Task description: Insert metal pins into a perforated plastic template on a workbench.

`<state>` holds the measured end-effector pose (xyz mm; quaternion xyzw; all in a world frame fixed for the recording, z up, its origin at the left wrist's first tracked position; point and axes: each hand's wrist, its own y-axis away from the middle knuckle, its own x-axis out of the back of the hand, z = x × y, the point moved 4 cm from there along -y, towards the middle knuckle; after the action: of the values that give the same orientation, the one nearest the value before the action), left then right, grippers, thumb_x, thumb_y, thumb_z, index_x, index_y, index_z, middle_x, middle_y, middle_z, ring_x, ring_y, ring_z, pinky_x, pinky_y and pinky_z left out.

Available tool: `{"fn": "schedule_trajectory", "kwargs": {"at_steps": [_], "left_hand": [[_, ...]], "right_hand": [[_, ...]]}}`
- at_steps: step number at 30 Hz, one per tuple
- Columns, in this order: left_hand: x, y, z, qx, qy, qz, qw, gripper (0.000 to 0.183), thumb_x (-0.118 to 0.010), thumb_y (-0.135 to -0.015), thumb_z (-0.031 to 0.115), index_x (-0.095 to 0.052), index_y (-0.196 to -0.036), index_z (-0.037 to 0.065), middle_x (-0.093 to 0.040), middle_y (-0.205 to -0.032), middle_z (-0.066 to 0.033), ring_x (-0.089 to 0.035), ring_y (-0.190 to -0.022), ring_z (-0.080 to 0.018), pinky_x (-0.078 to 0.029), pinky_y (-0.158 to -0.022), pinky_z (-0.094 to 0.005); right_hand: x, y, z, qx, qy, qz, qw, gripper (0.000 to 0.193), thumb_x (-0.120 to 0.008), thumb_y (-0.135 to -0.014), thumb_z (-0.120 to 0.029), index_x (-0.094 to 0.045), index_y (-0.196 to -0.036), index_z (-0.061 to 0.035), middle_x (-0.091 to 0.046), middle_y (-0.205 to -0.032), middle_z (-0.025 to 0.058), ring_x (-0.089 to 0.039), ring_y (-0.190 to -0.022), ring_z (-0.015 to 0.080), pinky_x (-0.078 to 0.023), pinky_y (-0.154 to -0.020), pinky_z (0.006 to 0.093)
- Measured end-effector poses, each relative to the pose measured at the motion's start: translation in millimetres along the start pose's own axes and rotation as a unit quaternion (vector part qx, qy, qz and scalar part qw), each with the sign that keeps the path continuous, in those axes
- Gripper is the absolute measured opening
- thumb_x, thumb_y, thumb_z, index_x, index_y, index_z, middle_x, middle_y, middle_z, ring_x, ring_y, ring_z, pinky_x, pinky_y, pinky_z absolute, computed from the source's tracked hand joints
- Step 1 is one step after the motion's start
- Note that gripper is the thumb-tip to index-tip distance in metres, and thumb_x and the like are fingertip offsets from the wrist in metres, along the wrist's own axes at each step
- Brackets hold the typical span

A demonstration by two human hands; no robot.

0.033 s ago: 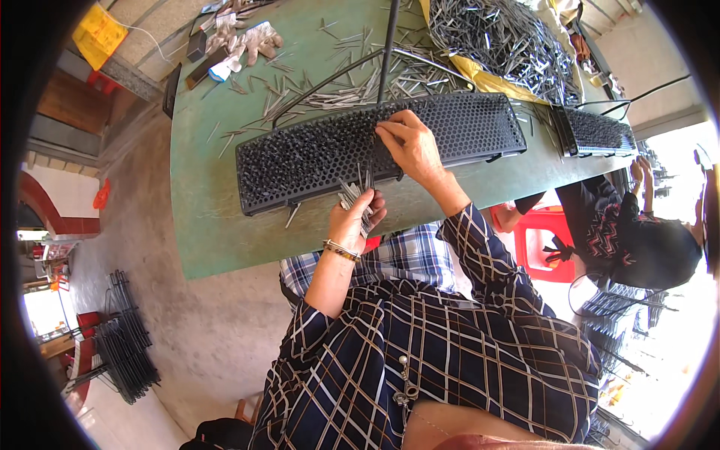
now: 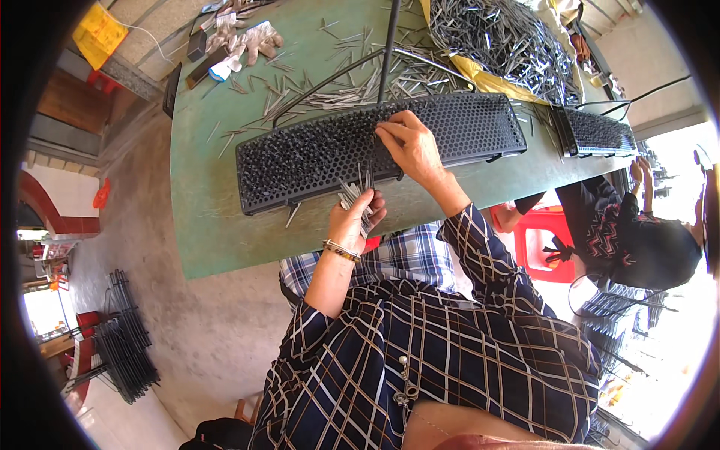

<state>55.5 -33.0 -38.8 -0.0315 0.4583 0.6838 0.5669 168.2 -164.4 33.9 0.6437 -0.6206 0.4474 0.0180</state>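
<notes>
A long black perforated rack (image 2: 480, 129) lies on the green table, its left part filled with dark pieces standing in the holes and its right part showing bare holes. My left hand (image 2: 354, 219), at the rack's near edge, is closed round a bundle of thin metal strips (image 2: 351, 196) whose ends fan upward. Over the middle of the rack, at the border between filled and bare holes, my right hand (image 2: 411, 150) pinches its fingertips together. Whatever sits between those fingertips is too small to make out.
Loose strips (image 2: 337, 99) litter the green table (image 2: 217, 244) behind the rack. A heap of strips (image 2: 510, 49) rests on yellow sheeting at the back right. Work gloves (image 2: 259, 41) lie back left. At right, another person (image 2: 600, 225) sits near a second rack (image 2: 598, 129).
</notes>
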Motion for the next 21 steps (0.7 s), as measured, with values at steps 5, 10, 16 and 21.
{"fn": "schedule_trajectory", "kwargs": {"at_steps": [5, 10, 16, 21], "left_hand": [[0.0, 0.4, 2.1, 0.005, 0.017, 0.009, 1.0, 0.014, -0.066, -0.084, 0.015, -0.06, -0.093, 0.005, -0.065, -0.087, -0.0063, -0.063, -0.075, -0.0146, -0.056, -0.065, -0.029], [7.0, 2.5, 4.5, -0.009, 0.017, 0.019, 1.0, 0.014, -0.065, -0.085, 0.015, -0.06, -0.092, 0.005, -0.065, -0.086, -0.0062, -0.063, -0.074, -0.0141, -0.056, -0.062, -0.0284], [1.0, 7.7, 12.4, -0.044, 0.029, -0.014, 0.999, 0.014, -0.065, -0.085, 0.016, -0.061, -0.094, 0.006, -0.065, -0.084, -0.0044, -0.063, -0.072, -0.0115, -0.054, -0.06, -0.0257], [1.2, 15.2, 16.3, -0.05, 0.011, -0.006, 0.999, 0.016, -0.063, -0.086, 0.017, -0.061, -0.097, 0.006, -0.067, -0.089, -0.0067, -0.064, -0.077, -0.0139, -0.054, -0.063, -0.0273]], "right_hand": [[-2.3, 4.1, -0.4, -0.006, 0.001, 0.017, 1.0, 0.015, -0.068, -0.08, -0.012, -0.069, -0.092, -0.0025, -0.06, -0.088, 0.0086, -0.059, -0.06, 0.0195, -0.047, -0.057, 0.0297], [5.0, 7.0, -17.5, -0.111, -0.082, -0.045, 0.989, 0.02, -0.069, -0.079, -0.018, -0.069, -0.089, -0.0015, -0.062, -0.08, 0.01, -0.06, -0.061, 0.0202, -0.048, -0.058, 0.0309], [-1.8, 20.6, -29.9, -0.197, -0.141, -0.174, 0.954, 0.029, -0.071, -0.078, -0.025, -0.068, -0.088, 0.0029, -0.067, -0.075, 0.0137, -0.063, -0.061, 0.0185, -0.049, -0.057, 0.0296], [-12.8, 23.5, -20.1, -0.3, -0.321, -0.244, 0.865, 0.028, -0.072, -0.079, -0.02, -0.066, -0.091, 0.0052, -0.066, -0.074, 0.0066, -0.059, -0.062, 0.0095, -0.046, -0.055, 0.0229]]}}
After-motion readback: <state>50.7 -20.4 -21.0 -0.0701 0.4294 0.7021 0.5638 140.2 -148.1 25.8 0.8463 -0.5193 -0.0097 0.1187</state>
